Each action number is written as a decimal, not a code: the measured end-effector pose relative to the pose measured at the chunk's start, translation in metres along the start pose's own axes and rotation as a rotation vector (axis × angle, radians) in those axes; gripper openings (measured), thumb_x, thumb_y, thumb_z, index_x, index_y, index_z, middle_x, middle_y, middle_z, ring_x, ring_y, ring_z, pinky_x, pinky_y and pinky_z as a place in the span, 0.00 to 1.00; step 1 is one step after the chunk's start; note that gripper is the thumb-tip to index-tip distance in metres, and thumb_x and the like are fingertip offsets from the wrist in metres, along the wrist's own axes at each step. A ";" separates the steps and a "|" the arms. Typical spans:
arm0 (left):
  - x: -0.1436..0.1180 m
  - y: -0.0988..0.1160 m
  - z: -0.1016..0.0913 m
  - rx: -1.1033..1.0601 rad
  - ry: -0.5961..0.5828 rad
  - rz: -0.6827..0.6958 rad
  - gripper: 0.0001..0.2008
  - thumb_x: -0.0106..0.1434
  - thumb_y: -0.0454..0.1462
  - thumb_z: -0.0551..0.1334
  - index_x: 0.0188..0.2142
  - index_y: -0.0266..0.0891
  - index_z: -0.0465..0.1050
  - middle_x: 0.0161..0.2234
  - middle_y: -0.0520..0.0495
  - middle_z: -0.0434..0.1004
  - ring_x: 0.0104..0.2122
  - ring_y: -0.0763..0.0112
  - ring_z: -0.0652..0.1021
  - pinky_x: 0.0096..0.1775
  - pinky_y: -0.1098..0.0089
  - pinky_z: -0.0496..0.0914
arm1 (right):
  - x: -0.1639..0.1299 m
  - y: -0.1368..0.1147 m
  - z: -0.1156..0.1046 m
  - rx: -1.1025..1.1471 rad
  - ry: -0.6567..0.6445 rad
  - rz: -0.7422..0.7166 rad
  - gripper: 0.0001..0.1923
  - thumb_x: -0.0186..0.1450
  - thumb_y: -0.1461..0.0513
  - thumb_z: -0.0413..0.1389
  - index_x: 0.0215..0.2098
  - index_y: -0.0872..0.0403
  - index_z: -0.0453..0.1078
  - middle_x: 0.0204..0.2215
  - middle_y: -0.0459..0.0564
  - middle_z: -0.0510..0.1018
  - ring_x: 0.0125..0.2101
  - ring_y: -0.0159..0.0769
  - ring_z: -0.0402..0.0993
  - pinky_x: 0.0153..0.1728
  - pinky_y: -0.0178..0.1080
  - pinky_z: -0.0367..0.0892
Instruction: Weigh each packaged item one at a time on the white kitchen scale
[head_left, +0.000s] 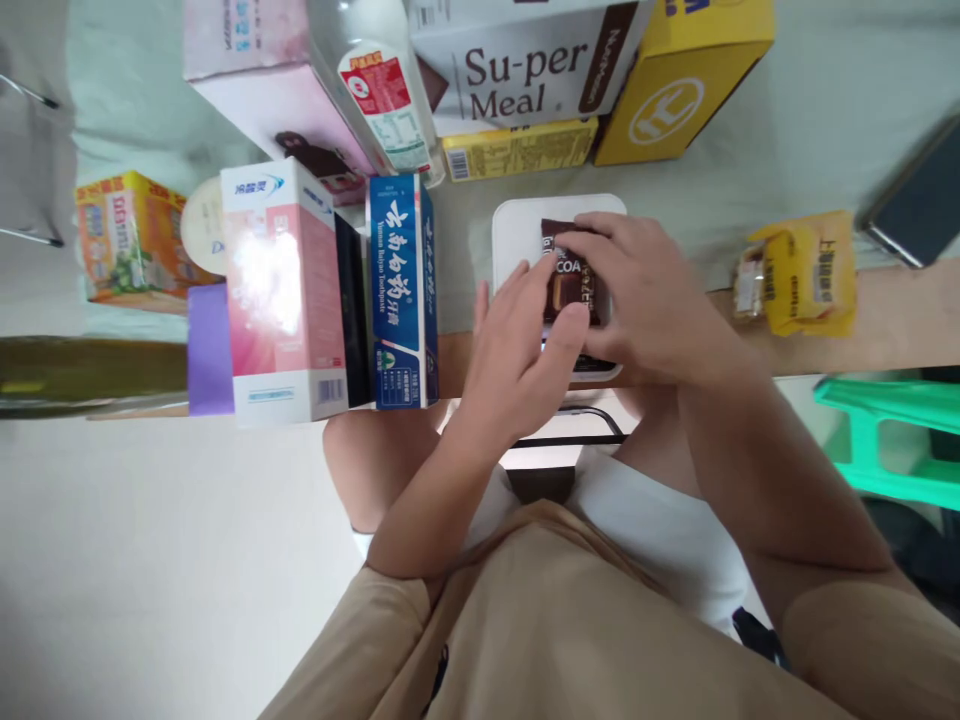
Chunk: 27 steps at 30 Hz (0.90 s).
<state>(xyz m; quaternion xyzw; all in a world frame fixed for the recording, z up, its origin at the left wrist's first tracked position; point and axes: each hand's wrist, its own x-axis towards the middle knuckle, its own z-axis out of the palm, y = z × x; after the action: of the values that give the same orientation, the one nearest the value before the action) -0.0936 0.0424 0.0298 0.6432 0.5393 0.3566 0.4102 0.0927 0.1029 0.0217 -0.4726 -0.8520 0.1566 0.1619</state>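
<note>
A dark brown packet (562, 268) lies on a white slab-like device (514, 222) near the middle of the table's near edge. Both forearms reach inward from the near side, elbows bent and spread, hands meeting above it. The right hand (646, 285) arches in from the right, palm down, half closed, its fingers curved over the far edge and its thumb low on the near side, grasping the packet. The left hand (508, 355) slants in from the left, fingers loosely extended and thumb apart, tips at the packet's left and near edges; whether it grips cannot be told.

A pale green cloth (757, 165) covers the table, leaving a wooden strip (900, 315) along the near edge. A blue toothpaste box (397, 270) stands to the left, a yellow bag (817, 270) lies to the right, and a Su-per Meal box (517, 70) stands farther off. A green stool (859, 435) stands at right, beyond the table edge; pale floor (150, 560) spreads at near left.
</note>
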 end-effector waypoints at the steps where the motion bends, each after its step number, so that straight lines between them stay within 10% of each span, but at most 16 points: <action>1: 0.000 -0.001 0.000 0.024 0.043 0.005 0.40 0.73 0.67 0.41 0.67 0.47 0.66 0.71 0.41 0.71 0.76 0.49 0.65 0.80 0.36 0.40 | 0.001 0.001 -0.001 0.007 -0.005 -0.008 0.36 0.65 0.48 0.64 0.68 0.46 0.65 0.71 0.57 0.67 0.69 0.65 0.66 0.71 0.71 0.62; 7: 0.003 -0.008 -0.001 0.126 0.282 0.054 0.34 0.74 0.66 0.43 0.58 0.50 0.73 0.61 0.46 0.80 0.71 0.52 0.72 0.80 0.37 0.45 | -0.009 0.017 -0.004 0.051 0.109 -0.060 0.35 0.62 0.53 0.63 0.66 0.45 0.66 0.71 0.54 0.66 0.74 0.65 0.57 0.72 0.73 0.57; 13: 0.002 -0.003 -0.003 0.273 0.238 0.027 0.37 0.74 0.65 0.40 0.58 0.48 0.75 0.60 0.42 0.80 0.73 0.47 0.68 0.78 0.34 0.46 | -0.027 0.026 0.014 0.123 0.355 -0.002 0.26 0.60 0.59 0.55 0.58 0.50 0.70 0.55 0.54 0.80 0.63 0.56 0.71 0.68 0.68 0.63; 19: 0.003 0.002 0.000 0.264 0.211 0.012 0.39 0.73 0.67 0.38 0.59 0.48 0.74 0.60 0.42 0.81 0.73 0.49 0.69 0.78 0.35 0.47 | -0.023 0.017 0.015 0.129 0.331 -0.023 0.27 0.60 0.60 0.55 0.58 0.48 0.70 0.55 0.54 0.81 0.66 0.59 0.70 0.64 0.69 0.65; 27: 0.008 -0.006 -0.018 0.118 0.482 0.062 0.27 0.74 0.63 0.41 0.49 0.54 0.69 0.47 0.47 0.83 0.54 0.56 0.83 0.59 0.45 0.77 | -0.024 0.039 0.021 0.315 0.689 0.030 0.16 0.72 0.51 0.48 0.52 0.46 0.70 0.46 0.54 0.76 0.50 0.46 0.76 0.55 0.53 0.72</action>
<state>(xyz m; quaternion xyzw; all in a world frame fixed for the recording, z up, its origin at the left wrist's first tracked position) -0.1111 0.0532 0.0315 0.5787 0.6215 0.4801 0.2201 0.1258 0.0997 -0.0165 -0.4791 -0.7061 0.1202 0.5074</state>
